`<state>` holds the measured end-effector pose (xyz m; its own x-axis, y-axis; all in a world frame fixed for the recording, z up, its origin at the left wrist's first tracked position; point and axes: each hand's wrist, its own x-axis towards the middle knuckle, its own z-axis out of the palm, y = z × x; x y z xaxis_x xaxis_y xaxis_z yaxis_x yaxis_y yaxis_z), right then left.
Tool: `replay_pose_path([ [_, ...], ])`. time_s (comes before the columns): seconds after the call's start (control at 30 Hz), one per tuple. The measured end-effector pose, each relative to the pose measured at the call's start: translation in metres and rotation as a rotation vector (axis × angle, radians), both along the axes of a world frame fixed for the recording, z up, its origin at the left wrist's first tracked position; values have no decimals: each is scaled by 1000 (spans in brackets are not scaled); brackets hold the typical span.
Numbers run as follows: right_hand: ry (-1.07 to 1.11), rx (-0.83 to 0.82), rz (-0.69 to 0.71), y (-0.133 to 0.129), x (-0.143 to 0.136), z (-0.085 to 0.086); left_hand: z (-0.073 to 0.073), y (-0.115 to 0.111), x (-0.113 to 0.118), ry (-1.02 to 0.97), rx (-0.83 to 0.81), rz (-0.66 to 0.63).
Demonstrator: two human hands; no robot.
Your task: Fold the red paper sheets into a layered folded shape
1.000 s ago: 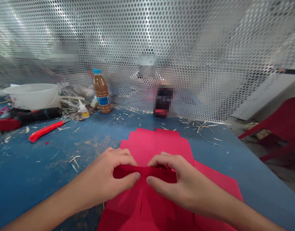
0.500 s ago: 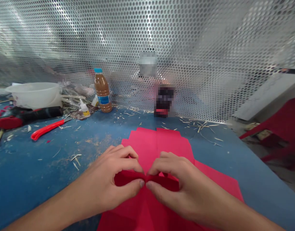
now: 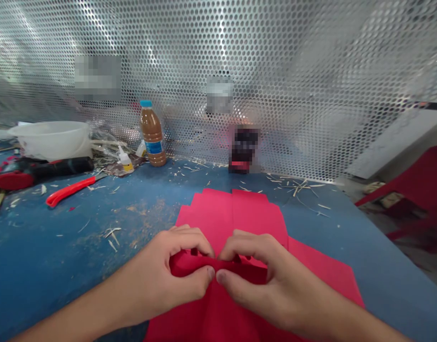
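Observation:
A large sheet of red paper point(image 3: 211, 213), with stepped edges and crease lines, lies on the blue table in front of me. My left hand point(image 3: 180, 266) pinches a raised fold of it between thumb and fingertips. From the other side my right hand point(image 3: 256, 270) pinches the same fold, the two thumbs almost touching at the middle. Under my hands the near part of the paper slopes toward me in shadow. My fingers hide part of the fold.
On the blue table point(image 3: 79, 266) at left lie a red-handled knife point(image 3: 70, 190), a red-and-black tool point(image 3: 43, 171) and a small glue bottle point(image 3: 125, 160). Behind stand a white tub point(image 3: 54, 140) and a brown-filled bottle point(image 3: 153, 135). A perforated metal sheet point(image 3: 304, 85) closes the back. Straw scraps are scattered about.
Both hands keep pinching the paper fold. The fold between the thumbs now looks flatter and straighter, and the fingers have shifted slightly.

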<state>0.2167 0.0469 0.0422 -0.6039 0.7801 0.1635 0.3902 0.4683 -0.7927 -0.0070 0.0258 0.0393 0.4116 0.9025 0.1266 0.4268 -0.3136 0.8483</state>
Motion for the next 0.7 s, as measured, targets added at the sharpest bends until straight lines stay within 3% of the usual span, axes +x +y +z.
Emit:
replay_pose_path([
  [0.5, 124, -339, 12, 4, -3, 9, -17, 3, 2, -244, -232, 53],
  [0.7, 87, -397, -18, 6, -2, 11, -15, 4, 1, -257, -304, 43],
])
